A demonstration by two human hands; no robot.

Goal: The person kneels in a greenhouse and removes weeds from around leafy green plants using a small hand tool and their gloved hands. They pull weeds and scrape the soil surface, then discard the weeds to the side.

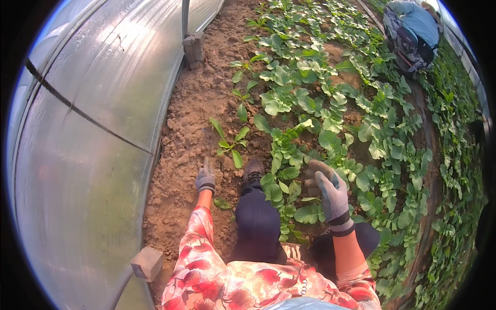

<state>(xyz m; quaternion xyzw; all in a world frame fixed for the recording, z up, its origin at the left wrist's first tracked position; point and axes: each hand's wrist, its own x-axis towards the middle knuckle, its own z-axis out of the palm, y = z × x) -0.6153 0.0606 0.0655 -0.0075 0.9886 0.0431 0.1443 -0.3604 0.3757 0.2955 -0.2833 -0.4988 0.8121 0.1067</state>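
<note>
My left hand [205,179], in a grey work glove, is closed around a small hand tool [208,135]. Its thin shaft and flat end reach forward over the loose brown soil [186,151]; against the ground its exact kind is hard to make out. Just right of the tool grows a young leafy plant [231,145]. My right hand [328,188], gloved too, hovers above a row of leafy green plants [286,155], fingers curved and thumb apart, with nothing visible in it. My shoe [254,170] rests on the soil between the hands.
Clear plastic sheeting [97,155] walls the left side, with a dark cord across it. Blocks stand at a post base [193,50] and lower left [147,263]. Dense crop rows [379,116] fill the right. A person [412,35] bends over plants at upper right.
</note>
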